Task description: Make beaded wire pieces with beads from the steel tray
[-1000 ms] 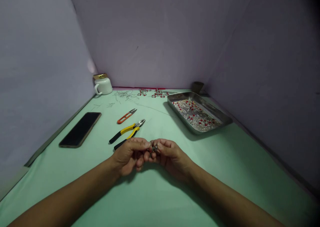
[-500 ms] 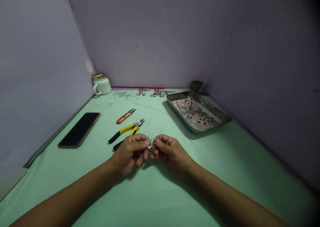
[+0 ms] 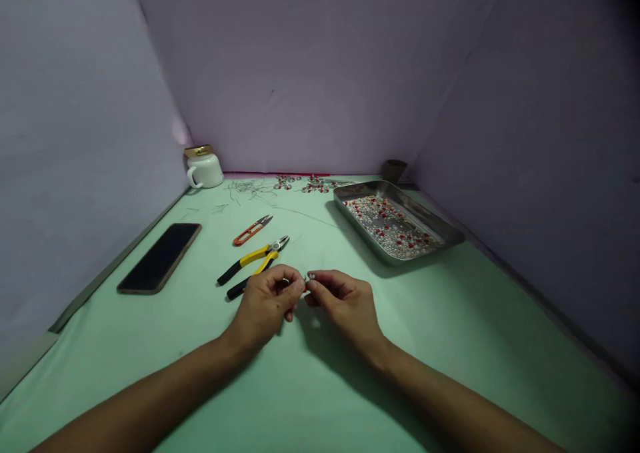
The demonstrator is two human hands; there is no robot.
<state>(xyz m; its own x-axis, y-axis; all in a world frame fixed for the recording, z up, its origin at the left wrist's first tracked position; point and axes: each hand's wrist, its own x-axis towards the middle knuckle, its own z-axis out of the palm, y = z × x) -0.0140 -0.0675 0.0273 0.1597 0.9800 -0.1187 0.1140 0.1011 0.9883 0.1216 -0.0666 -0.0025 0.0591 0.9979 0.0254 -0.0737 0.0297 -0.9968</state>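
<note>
My left hand (image 3: 270,303) and my right hand (image 3: 345,303) meet over the middle of the green cloth, thumbs and forefingers pinched. Between the fingertips sits a small beaded piece (image 3: 307,281); a white bead and a trace of red show, and the fingers hide most of it. Both hands grip this piece. Just behind my left hand lie pliers (image 3: 257,256) with yellow and black handles, one handle end close to my knuckles. Orange thread snips (image 3: 251,231) rest beyond the pliers.
A metal tray (image 3: 400,256) of white and red beads stands at the right. At the left lies a phone (image 3: 160,258). Along the back are a white mug (image 3: 206,172), loose wires (image 3: 250,189), finished-looking bead clusters (image 3: 317,184) and a dark cup (image 3: 393,170).
My fingers have closed in around the beaded piece, so the red bead that hung between them is now mostly covered. My right hand has turned slightly. The tools and tray stay put.
</note>
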